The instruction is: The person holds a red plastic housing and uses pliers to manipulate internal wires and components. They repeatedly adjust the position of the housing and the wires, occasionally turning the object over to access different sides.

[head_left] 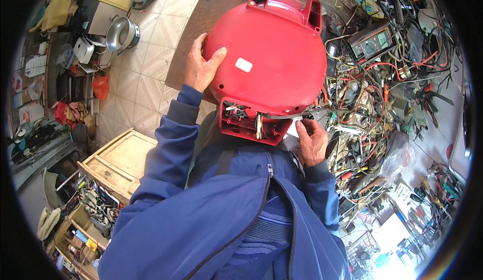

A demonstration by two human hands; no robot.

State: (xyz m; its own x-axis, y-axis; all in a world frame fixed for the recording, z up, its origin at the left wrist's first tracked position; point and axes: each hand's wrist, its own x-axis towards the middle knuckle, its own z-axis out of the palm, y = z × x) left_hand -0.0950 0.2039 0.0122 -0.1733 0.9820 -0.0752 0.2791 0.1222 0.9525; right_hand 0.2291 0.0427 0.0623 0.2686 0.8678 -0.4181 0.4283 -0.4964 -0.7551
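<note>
Left of the housing (282, 43), room is opening over the floor (136, 91), though the left hand (201, 68) is occupying that flank. Rightward, clutter (352, 144) is crowding close, a dark cord (322, 110) is crossing above the right hand (313, 142), and wires (259, 124) are partly filling the compartment (241, 131) (its mouth is facing the body).

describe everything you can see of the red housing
The red housing is a broad, rounded shell, apparently plastic, with a small white label, small dark holes and two hollow brackets at its far end. At its near end, an open box-shaped compartment shows wires inside. It extends over the near edge of the brown table; what supports it is hidden. The left hand holds its left rim; the right hand is beside the compartment, contact unclear.
</note>
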